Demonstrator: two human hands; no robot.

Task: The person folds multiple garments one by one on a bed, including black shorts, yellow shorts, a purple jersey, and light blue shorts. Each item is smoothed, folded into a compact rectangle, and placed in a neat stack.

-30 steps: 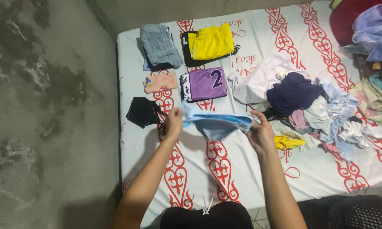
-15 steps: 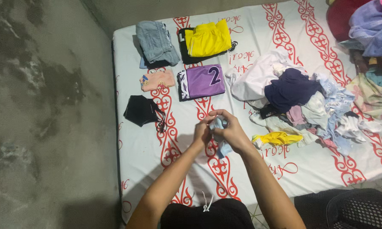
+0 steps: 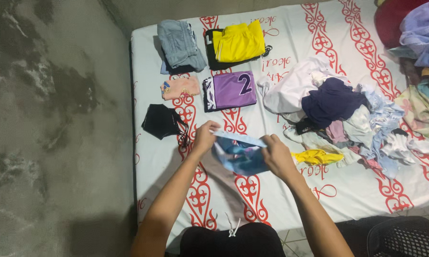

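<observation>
White sheet with red pattern (image 3: 271,200) spread beside a grey concrete floor (image 3: 52,119). Left hand (image 3: 206,137) and right hand (image 3: 277,156), apart, each pinch one end of a light blue cloth (image 3: 240,153) held just above the sheet. Folded purple shirt (image 3: 231,90) lies beyond; clothes pile (image 3: 338,119) to the right.

Bare forearms, black shorts (image 3: 233,242) with white drawstring (image 3: 232,229)

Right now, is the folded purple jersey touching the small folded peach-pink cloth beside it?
Apart. The head view shows a strip of white, red-patterned sheet between the folded purple jersey and the peach-pink cloth.
</observation>
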